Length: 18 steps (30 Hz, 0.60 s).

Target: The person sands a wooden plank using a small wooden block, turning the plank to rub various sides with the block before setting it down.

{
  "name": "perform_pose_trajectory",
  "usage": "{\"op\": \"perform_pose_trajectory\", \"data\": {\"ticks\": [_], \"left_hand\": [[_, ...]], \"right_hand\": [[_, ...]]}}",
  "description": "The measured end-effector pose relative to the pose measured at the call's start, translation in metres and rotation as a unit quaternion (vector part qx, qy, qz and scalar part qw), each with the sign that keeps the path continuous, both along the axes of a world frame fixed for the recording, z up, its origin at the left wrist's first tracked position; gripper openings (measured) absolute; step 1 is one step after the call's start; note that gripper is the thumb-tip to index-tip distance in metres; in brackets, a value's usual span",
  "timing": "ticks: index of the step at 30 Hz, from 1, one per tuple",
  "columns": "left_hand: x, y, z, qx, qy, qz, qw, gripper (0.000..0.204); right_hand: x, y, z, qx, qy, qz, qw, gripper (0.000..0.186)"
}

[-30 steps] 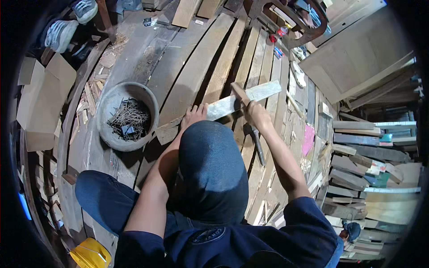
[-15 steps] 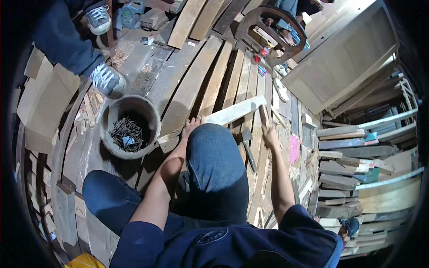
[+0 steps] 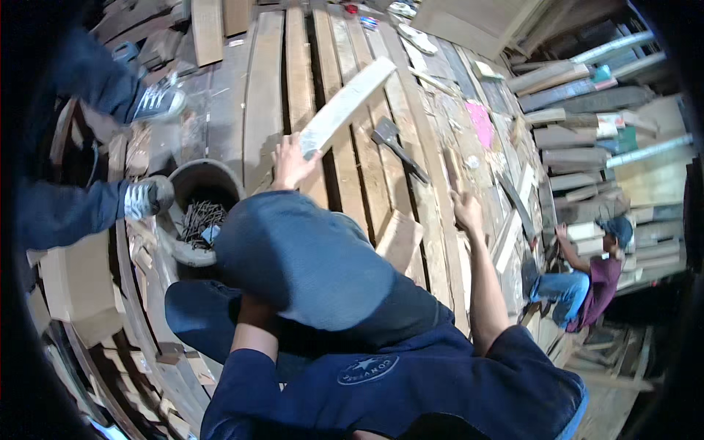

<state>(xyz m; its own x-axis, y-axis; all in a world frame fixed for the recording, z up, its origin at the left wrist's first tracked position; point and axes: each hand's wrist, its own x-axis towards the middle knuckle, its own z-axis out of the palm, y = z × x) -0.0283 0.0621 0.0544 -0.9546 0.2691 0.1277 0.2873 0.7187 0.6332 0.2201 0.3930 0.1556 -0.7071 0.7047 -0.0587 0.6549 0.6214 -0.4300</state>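
The left hand (image 3: 293,163) holds the near end of a pale board (image 3: 348,106), which slants far right over the planks (image 3: 264,88), while the right hand (image 3: 468,211) closes around a wooden stick (image 3: 452,169). Between board and stick lies a hammer (image 3: 398,149). At left — a bucket (image 3: 211,174) of nails (image 3: 200,222); at right, a person (image 3: 598,286) crouches beside stacked timber (image 3: 576,161).

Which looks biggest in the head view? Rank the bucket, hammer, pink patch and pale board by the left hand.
1. Bucket, though partly hidden
2. Board
Unranked below these: hammer and pink patch; the hammer is longer, but their areas look alike.
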Motion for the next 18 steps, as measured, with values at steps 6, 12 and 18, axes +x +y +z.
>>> {"op": "perform_pose_trajectory", "data": {"ticks": [6, 12, 18], "left_hand": [[0.004, -0.018, -0.017, -0.055, 0.002, 0.028, 0.998, 0.077], [0.024, 0.008, -0.001, -0.069, 0.031, 0.070, 0.995, 0.088], [0.010, 0.004, -0.002, -0.160, -0.030, 0.056, 0.985, 0.101]], "right_hand": [[-0.025, -0.045, -0.027, -0.049, -0.095, 0.024, 0.994, 0.048], [-0.023, -0.044, -0.013, -0.028, -0.058, 0.071, 0.995, 0.045], [-0.059, -0.046, -0.038, -0.015, -0.013, 0.151, 0.988, 0.043]]}}
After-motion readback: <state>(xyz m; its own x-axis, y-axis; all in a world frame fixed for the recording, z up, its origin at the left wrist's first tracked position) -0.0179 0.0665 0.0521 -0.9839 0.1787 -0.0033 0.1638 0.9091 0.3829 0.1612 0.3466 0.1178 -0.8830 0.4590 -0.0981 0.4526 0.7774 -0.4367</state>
